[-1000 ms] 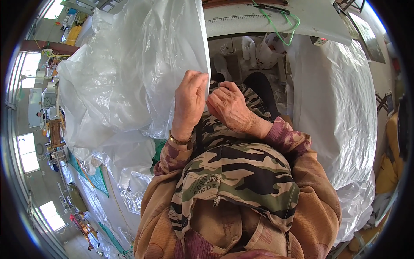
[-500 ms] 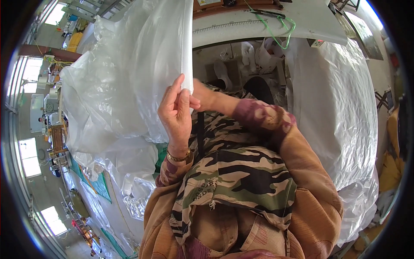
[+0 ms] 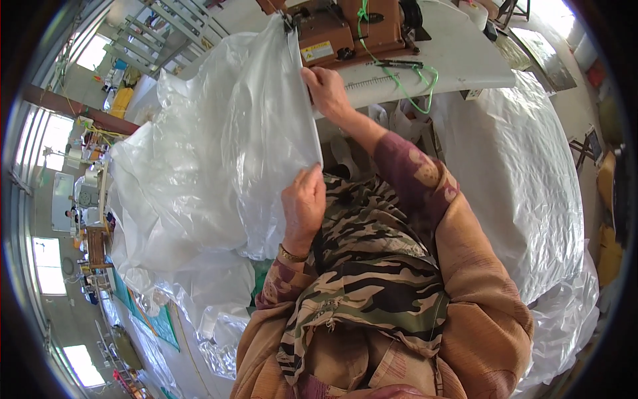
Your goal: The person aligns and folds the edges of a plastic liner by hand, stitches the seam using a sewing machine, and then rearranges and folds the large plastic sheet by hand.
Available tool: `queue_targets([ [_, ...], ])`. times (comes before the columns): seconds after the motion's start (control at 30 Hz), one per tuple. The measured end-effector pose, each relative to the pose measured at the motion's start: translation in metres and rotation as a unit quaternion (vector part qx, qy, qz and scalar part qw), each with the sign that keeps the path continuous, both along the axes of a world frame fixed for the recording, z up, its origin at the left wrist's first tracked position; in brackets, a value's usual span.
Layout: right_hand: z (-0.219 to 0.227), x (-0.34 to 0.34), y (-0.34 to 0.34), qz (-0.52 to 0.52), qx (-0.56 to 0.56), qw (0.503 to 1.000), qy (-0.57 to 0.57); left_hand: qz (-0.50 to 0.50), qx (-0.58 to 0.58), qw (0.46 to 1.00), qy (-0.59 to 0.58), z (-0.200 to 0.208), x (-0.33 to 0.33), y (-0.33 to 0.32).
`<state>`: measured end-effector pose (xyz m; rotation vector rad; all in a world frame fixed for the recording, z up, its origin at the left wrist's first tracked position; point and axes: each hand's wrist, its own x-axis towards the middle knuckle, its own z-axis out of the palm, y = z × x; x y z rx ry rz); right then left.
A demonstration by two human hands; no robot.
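A large translucent white plastic sheet (image 3: 219, 146) spreads over the left side, its right edge folded into a narrow straight hem. Toward the lower end of that edge, my left hand (image 3: 306, 205) is closed, pinching the fold between thumb and fingers. My right hand (image 3: 327, 93) reaches farther up, its curled fingers closed on the same edge just below the brown sewing machine (image 3: 372, 30). The far end of the fold runs up to the needle end of the machine. My right fingertips are partly hidden.
Black thread snips (image 3: 399, 64) and green cord (image 3: 430, 86) lie on the grey machine table (image 3: 458, 63), which has a ruler scale along its front. More plastic sheeting (image 3: 512, 173) is heaped at my right. A camouflage apron (image 3: 379, 292) covers my lap.
My right hand has moved up and away along the folded edge toward the machine. My left hand has shifted slightly right and lower, its fingers now curled. More of the machine has come into view.
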<state>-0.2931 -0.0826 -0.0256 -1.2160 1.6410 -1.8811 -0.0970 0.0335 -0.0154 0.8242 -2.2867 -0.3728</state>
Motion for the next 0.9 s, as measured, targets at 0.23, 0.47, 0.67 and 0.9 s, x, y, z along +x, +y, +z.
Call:
queue_targets([
  [0.23,0.019,-0.034,-0.048,0.020,0.045,0.985,0.165,-0.053,-0.010,0.999,-0.007,-0.029,-0.012,-0.020],
  [0.47,0.002,-0.031,-0.036,0.054,-0.007,0.991,0.126,-0.043,0.016,0.999,-0.018,-0.028,-0.027,-0.048],
  [0.67,0.007,-0.031,-0.035,0.057,-0.019,0.991,0.119,-0.032,-0.063,0.994,-0.079,-0.006,-0.052,-0.094],
  [0.9,0.009,-0.035,-0.032,0.092,0.046,0.993,0.055,0.018,-0.107,0.993,-0.046,0.020,-0.087,-0.136],
])
